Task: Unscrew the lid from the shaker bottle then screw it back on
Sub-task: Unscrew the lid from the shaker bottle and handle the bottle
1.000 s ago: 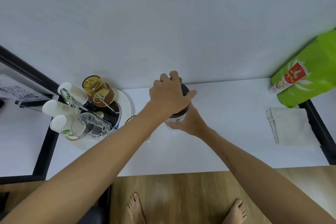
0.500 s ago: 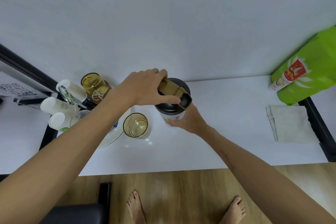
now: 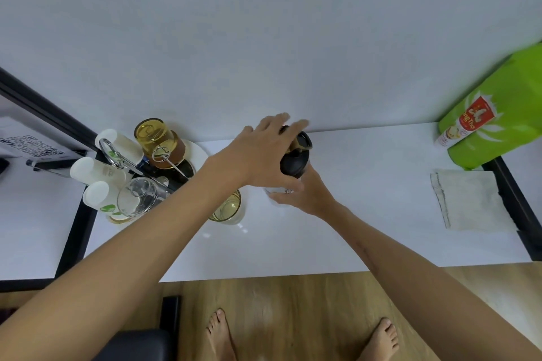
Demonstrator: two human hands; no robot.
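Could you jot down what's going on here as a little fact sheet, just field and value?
left hand: grips the black lid from above
right hand: holds the bottle low on its side
bottle: standing on the white table
lid: on the bottle; how tight cannot be told
left of bottle: glass, tray of cups and jars
right of bottle: folded cloth, green bag

lid [image 3: 296, 161]: black plastic, semi-matt. table [image 3: 366, 214]: white, smooth, slightly glossy. floor [image 3: 293, 308]: wood-look, satin sheen. cloth [image 3: 469, 199]: pale, rough weave. bag [image 3: 498, 126]: green, glossy.
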